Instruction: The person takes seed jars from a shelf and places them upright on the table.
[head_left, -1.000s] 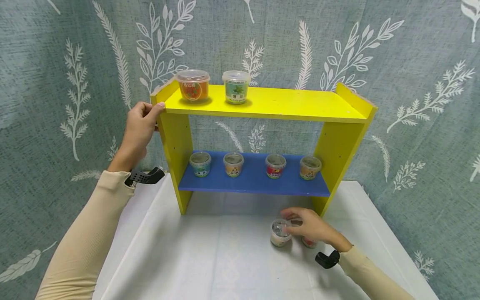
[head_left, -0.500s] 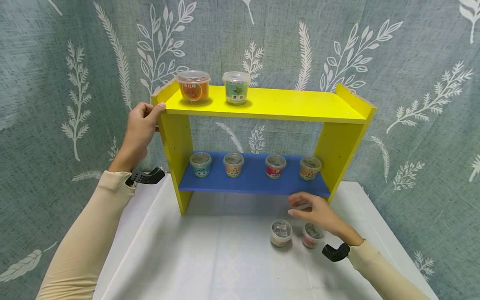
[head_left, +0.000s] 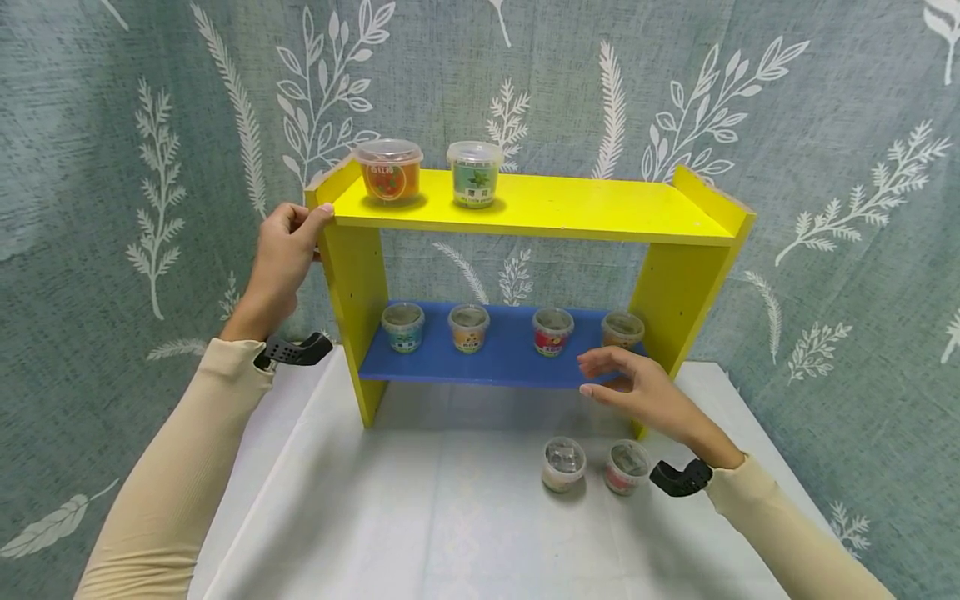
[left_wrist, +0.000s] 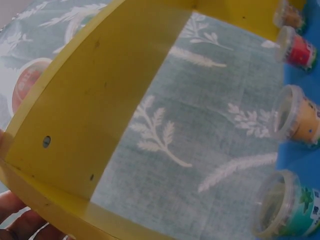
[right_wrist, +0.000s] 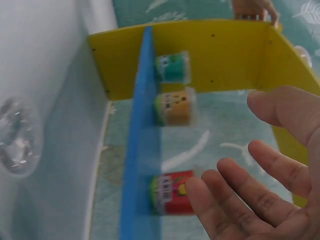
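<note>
In the head view my left hand (head_left: 281, 262) grips the upper left corner of a yellow shelf (head_left: 585, 204), thumb on its front edge. My right hand (head_left: 647, 392), fingers apart and holding nothing, hovers in front of the blue lower board (head_left: 506, 354). It overlaps an orange-labelled lidded cup (head_left: 622, 326) at the right end, partly hiding it. Left of that stand a red-labelled cup (head_left: 552, 332), another orange-labelled cup (head_left: 468, 327) and a teal-labelled cup (head_left: 403, 327). In the right wrist view the fingertips (right_wrist: 192, 192) overlap the red-labelled cup (right_wrist: 174, 192).
On the top board stand a large tomato-pictured tub (head_left: 390, 173) and a green-labelled cup (head_left: 475, 175). Two more lidded cups, a pale one (head_left: 562, 464) and a red-labelled one (head_left: 627, 467), stand on the white tablecloth (head_left: 450, 533). Patterned curtain (head_left: 555, 100) hangs close behind.
My right hand has risen from the two cups on the tablecloth to the blue board's front, leaving both cups standing there. My left hand stays on the shelf corner.
</note>
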